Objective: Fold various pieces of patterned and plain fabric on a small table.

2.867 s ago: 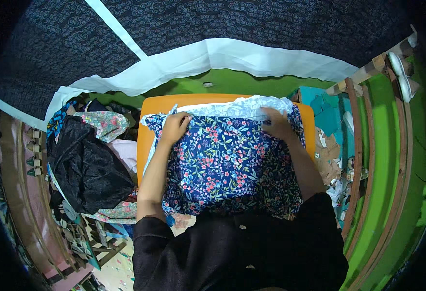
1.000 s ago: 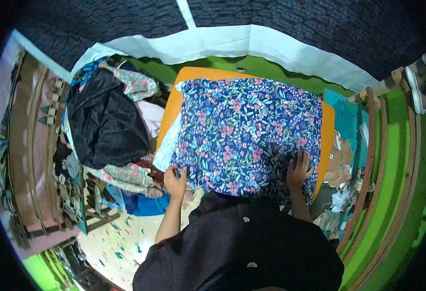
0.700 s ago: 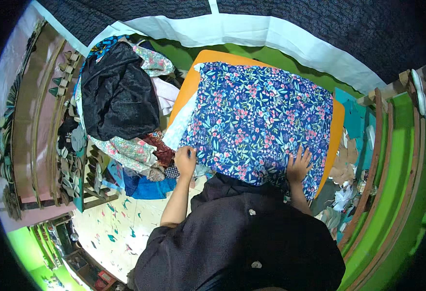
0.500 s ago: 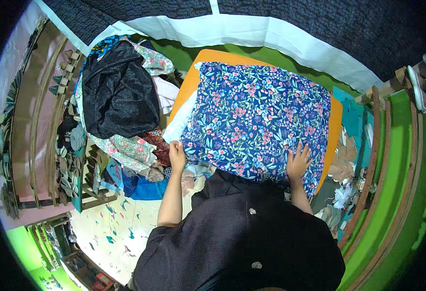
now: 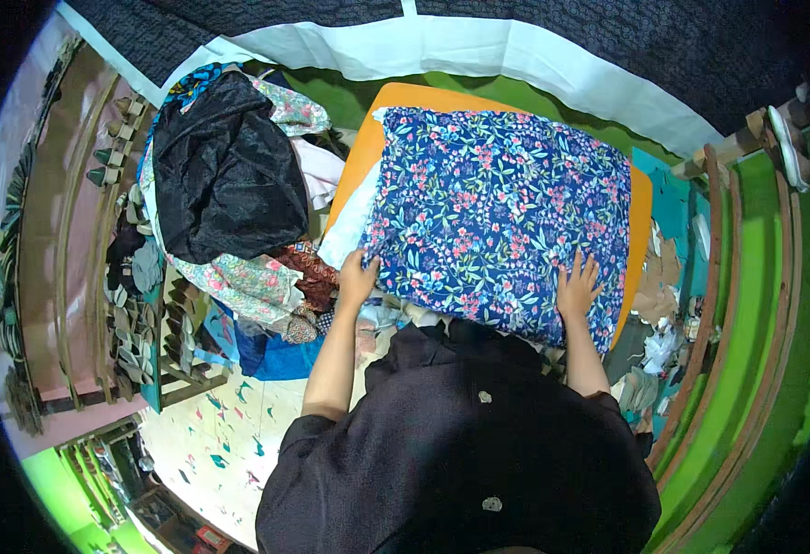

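A dark blue cloth with pink, white and green flowers lies spread over an orange-yellow board or pad. My left hand is closed on the cloth's near left edge, with the fingertips partly hidden by the fabric. Flat on the near right part of the same cloth rests my right hand, its fingers spread. White material shows beside the cloth's left edge, on top of the orange surface.
A heap of fabrics topped by a black cloth stands to the left. Wooden racks with shoe-shaped pieces line the left side. Brown and grey scraps lie at the right, near wooden rails. Small scraps dot the pale floor.
My left hand has moved right and slightly up, along with the cloth's left edge. My right hand has shifted slightly right, still flat on the cloth.
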`<move>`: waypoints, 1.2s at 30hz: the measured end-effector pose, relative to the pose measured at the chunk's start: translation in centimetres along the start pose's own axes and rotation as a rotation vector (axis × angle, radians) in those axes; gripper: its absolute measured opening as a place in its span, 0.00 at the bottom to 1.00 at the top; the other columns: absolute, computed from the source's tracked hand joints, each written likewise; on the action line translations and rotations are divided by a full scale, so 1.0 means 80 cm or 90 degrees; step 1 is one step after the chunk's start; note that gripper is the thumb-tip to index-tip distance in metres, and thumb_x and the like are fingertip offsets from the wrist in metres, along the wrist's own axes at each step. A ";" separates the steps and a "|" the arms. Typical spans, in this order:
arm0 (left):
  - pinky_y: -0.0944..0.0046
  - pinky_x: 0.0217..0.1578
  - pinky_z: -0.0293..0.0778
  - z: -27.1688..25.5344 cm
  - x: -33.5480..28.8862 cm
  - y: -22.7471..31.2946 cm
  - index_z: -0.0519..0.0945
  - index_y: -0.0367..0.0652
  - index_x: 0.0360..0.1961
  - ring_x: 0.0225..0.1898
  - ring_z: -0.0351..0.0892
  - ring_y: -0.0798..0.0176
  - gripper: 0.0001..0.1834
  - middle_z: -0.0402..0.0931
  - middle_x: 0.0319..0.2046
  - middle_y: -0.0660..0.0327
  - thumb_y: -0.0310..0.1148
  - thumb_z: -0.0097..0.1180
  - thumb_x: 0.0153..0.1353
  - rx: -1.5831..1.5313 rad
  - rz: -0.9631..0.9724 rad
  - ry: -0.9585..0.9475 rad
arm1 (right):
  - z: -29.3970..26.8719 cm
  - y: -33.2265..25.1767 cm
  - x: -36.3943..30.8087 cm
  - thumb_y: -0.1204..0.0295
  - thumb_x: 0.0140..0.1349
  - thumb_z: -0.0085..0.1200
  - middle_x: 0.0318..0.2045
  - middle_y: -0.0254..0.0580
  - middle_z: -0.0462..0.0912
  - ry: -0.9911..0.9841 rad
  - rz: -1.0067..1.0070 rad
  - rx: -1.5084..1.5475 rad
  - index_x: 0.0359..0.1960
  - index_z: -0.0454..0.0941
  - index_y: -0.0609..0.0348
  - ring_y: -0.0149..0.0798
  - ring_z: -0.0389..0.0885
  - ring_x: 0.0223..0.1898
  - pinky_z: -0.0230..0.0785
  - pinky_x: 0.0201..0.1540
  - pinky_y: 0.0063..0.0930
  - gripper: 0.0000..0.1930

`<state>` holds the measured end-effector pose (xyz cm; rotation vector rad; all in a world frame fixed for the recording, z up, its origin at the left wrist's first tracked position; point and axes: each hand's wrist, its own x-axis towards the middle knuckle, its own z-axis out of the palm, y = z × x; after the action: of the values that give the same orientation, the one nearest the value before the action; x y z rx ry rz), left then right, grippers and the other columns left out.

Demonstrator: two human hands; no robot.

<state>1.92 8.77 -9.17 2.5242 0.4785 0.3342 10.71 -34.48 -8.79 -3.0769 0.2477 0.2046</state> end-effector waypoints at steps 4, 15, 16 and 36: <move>0.72 0.28 0.65 -0.028 0.017 0.003 0.72 0.38 0.27 0.26 0.70 0.73 0.10 0.72 0.24 0.64 0.31 0.60 0.50 -0.404 -0.233 -0.165 | 0.002 0.003 -0.002 0.50 0.63 0.31 0.65 0.46 0.46 -0.011 0.017 -0.002 0.64 0.48 0.41 0.50 0.41 0.66 0.32 0.58 0.65 0.28; 0.59 0.37 0.70 -0.040 0.057 -0.069 0.79 0.40 0.33 0.36 0.77 0.51 0.16 0.77 0.32 0.48 0.42 0.58 0.49 -0.055 -0.112 -0.160 | -0.014 0.012 -0.004 0.52 0.59 0.41 0.64 0.49 0.48 0.144 0.128 0.197 0.63 0.50 0.46 0.52 0.42 0.65 0.30 0.55 0.71 0.31; 0.58 0.37 0.70 -0.038 0.057 -0.049 0.79 0.42 0.32 0.35 0.77 0.50 0.18 0.77 0.31 0.48 0.46 0.57 0.49 0.016 -0.143 -0.171 | -0.023 0.016 -0.011 0.52 0.58 0.43 0.63 0.50 0.50 0.178 0.210 0.184 0.62 0.50 0.50 0.51 0.44 0.64 0.29 0.55 0.72 0.33; 0.53 0.35 0.67 -0.010 0.075 -0.039 0.75 0.42 0.29 0.35 0.73 0.48 0.16 0.75 0.32 0.53 0.44 0.47 0.57 0.260 -0.144 0.048 | -0.003 0.087 -0.077 0.64 0.55 0.48 0.52 0.42 0.66 0.213 0.268 0.167 0.51 0.65 0.50 0.46 0.60 0.56 0.45 0.51 0.57 0.20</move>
<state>6.27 14.03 -9.44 2.8132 0.9361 0.2671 3.54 -40.42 -8.01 -2.7432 0.8603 -0.3081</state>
